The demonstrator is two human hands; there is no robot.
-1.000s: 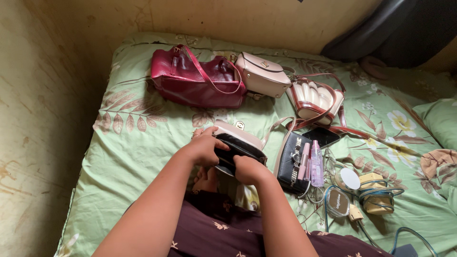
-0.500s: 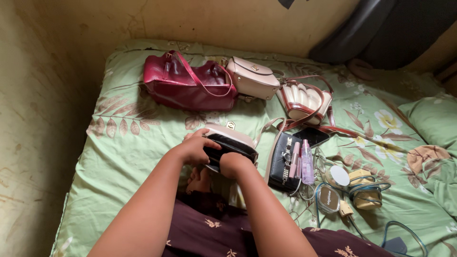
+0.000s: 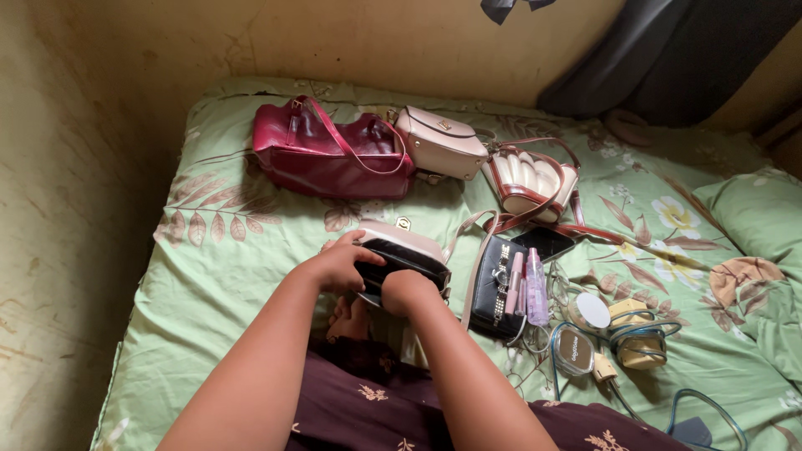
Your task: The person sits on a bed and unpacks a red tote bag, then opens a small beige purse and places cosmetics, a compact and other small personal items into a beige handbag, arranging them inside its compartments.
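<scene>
A small beige handbag (image 3: 399, 242) with a black lining lies open on the green floral bedsheet (image 3: 225, 259) in front of me. My left hand (image 3: 341, 267) grips its near-left rim, fingers curled into the opening. My right hand (image 3: 405, 291) holds the front edge of the same bag, fist-like, its fingers hidden inside. A black studded purse (image 3: 494, 286) lies just right of the bag, with a pink tube (image 3: 513, 282) and a small lilac spray bottle (image 3: 535, 288) resting on it.
At the back lie a red leather bag (image 3: 327, 159), a beige flap bag (image 3: 439, 144) and a white shell-shaped bag with a brown strap (image 3: 533, 179). A phone (image 3: 547, 242), round compacts (image 3: 593, 310), a blue cable (image 3: 693, 401) and a pillow (image 3: 752, 213) lie to the right. Walls close the left and back.
Both hands stay on the open beige bag and have shifted only slightly. The view has tilted a little, so the bed's items sit a bit lower and to the left.
</scene>
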